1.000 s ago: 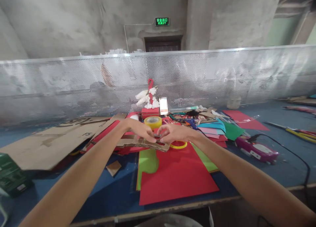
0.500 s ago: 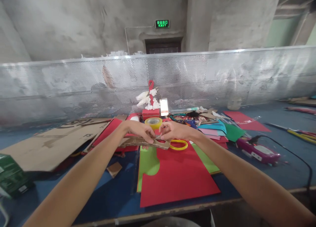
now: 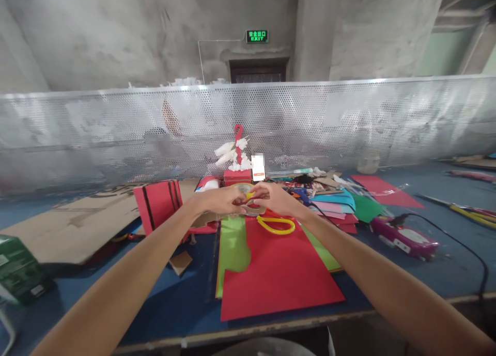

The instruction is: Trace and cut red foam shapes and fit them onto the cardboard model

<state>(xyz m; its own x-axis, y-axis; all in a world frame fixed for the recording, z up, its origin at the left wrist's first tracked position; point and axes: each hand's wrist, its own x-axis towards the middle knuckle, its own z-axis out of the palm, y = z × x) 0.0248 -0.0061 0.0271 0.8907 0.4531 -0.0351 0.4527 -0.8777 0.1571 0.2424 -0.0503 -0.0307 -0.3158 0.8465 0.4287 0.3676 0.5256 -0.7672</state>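
Note:
My left hand [image 3: 228, 200] is closed around a brown cardboard piece [image 3: 207, 219], its fingers and thumb on the piece's right part. From the other side my right hand [image 3: 277, 198] pinches at the same end, fingertips close to my left ones. Whatever thin thing may be between the fingertips is too small to make out. Just below my hands lie yellow-handled scissors [image 3: 276, 227] on a red sheet [image 3: 287, 278]. The red sheet has a curved cut-out, and a light green sheet [image 3: 234, 242] shows beneath. Directly behind my fingers is a roll of tape [image 3: 243, 186].
A red board with black stripes [image 3: 158, 203] stands at left, near flat cardboard [image 3: 70, 221]. A green box [image 3: 19, 268] sits far left. Coloured sheets [image 3: 333, 201] and a purple device [image 3: 405, 237] with a cord are at right. A perforated metal panel [image 3: 186, 134] spans the back.
Both hands have risen slightly with the cardboard piece, which now shows less. The red board at left has tipped upright, showing its black stripes. The scissors' handle has shifted a little left.

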